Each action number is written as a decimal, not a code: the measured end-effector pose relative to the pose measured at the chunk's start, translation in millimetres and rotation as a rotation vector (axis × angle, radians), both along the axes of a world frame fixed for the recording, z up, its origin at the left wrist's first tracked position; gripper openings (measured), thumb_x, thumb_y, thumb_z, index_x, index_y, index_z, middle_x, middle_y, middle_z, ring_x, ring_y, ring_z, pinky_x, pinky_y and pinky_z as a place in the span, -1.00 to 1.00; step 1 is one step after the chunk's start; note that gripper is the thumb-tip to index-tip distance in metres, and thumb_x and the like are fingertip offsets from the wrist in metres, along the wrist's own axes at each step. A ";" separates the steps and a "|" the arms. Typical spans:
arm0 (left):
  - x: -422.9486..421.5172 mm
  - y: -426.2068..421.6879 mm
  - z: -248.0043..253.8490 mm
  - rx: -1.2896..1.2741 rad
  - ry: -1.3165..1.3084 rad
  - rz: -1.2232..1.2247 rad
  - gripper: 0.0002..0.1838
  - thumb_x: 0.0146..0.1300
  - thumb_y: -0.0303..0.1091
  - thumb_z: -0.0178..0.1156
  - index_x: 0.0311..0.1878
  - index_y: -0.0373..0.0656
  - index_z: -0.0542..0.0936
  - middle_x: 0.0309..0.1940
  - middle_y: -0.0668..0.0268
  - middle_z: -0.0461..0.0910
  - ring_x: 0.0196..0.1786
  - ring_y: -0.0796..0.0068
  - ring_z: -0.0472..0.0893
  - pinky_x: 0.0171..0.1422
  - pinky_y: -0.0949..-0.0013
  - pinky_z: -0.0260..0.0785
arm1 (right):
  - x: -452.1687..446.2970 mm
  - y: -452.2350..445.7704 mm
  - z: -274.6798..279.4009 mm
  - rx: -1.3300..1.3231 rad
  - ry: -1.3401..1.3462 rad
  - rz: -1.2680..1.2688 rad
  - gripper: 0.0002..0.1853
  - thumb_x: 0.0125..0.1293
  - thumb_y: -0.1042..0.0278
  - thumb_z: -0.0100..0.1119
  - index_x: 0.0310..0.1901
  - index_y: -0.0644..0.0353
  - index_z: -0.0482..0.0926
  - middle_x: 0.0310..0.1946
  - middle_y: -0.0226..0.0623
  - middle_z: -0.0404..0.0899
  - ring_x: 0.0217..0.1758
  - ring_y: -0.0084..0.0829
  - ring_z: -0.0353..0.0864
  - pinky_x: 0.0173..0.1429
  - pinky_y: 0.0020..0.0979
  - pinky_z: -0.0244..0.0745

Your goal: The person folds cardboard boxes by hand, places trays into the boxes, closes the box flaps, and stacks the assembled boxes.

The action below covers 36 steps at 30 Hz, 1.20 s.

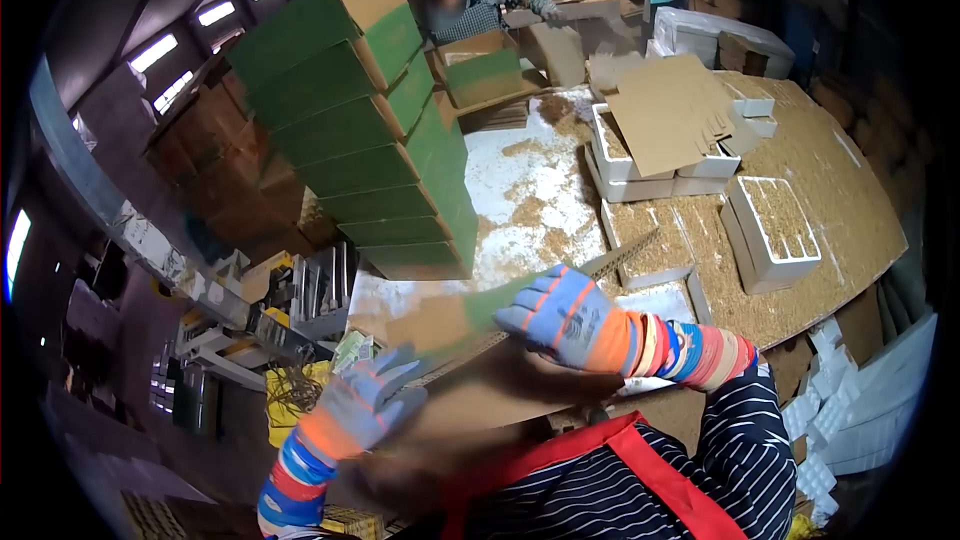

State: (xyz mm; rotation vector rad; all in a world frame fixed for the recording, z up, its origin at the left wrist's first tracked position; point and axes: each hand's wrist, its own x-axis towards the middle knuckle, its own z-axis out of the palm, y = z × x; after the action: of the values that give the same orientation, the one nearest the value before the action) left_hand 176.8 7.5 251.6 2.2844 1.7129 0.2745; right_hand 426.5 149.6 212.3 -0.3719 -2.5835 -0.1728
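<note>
In the head view, a partly blurred cardboard box (445, 322), brown with a green band, is tilted in front of me. My right hand (567, 318), in a grey glove with orange trim, is closed on its upper edge. My left hand (378, 402), gloved alike, is at the box's left side with the fingers spread; whether the palm presses on the cardboard I cannot tell. Just beyond rises a tall stack of green cardboard boxes (370, 155). Beside my right hand lies a shallow white foam tray (690, 290).
White foam boxes (640, 188) with brown crumbly filling stand to the right, a cardboard sheet (668, 115) on top. Another filled foam box (775, 230) is nearer the table's right edge. Across the white tabletop (500, 175) are brown crumbs. Two people (455, 15) are at the back.
</note>
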 end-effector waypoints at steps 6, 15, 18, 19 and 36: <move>-92.4 63.7 -50.5 -0.359 -0.290 -0.240 -0.60 0.35 -0.32 -0.19 0.21 -0.24 0.33 0.19 0.15 0.35 0.24 0.33 0.32 0.34 0.35 0.09 | -27.7 17.3 -5.9 0.023 -0.018 -0.114 -0.39 -0.01 0.06 0.20 0.08 0.18 0.37 -0.15 -0.13 0.42 -0.01 -0.19 0.40 0.08 -0.11 0.24; -53.1 51.8 -14.4 0.031 -0.192 0.165 -0.29 -0.02 -0.29 0.26 0.26 -0.14 0.27 -0.03 0.10 0.51 0.00 0.31 0.52 0.10 0.33 0.34 | 17.3 7.2 -13.9 -0.137 0.096 0.220 -0.83 0.00 0.18 0.21 -0.44 0.05 0.50 -0.46 -0.33 0.42 -0.21 -0.18 0.42 -0.03 -0.26 0.32; -45.5 39.0 -8.1 0.053 -0.816 0.191 -0.44 0.06 -0.41 0.10 0.19 -0.25 0.30 0.00 0.12 0.46 0.05 0.31 0.49 0.11 0.40 0.36 | 52.4 24.3 2.0 -0.423 0.250 0.465 -0.61 -0.02 0.21 0.27 -0.12 0.12 0.52 0.06 0.00 0.30 0.19 0.05 0.22 0.23 -0.04 0.15; -48.3 40.8 -32.9 0.174 -0.712 0.138 -0.51 0.08 -0.39 0.08 0.13 -0.22 0.35 -0.02 0.12 0.47 0.03 0.31 0.49 0.10 0.39 0.36 | 54.8 25.2 1.9 -0.575 0.258 0.582 -0.49 -0.01 0.19 0.28 0.03 0.12 0.48 0.23 0.11 0.16 0.31 0.13 0.09 0.32 0.03 0.04; -36.9 45.2 -137.3 0.619 -0.658 0.388 0.11 -0.08 -0.20 0.37 0.40 -0.20 -0.19 0.39 0.10 -0.13 0.39 0.18 -0.02 0.43 0.18 -0.11 | -38.1 59.9 11.1 -0.667 -0.139 -0.081 -0.48 0.06 -0.12 0.11 -0.09 0.14 0.47 0.00 0.03 0.40 0.06 0.03 0.37 0.10 -0.09 0.26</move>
State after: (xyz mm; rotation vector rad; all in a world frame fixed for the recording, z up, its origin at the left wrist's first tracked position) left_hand 139.9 52.8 114.3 1.8100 1.8135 1.6217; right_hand 388.4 209.5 223.3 -0.7191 -2.7021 0.6735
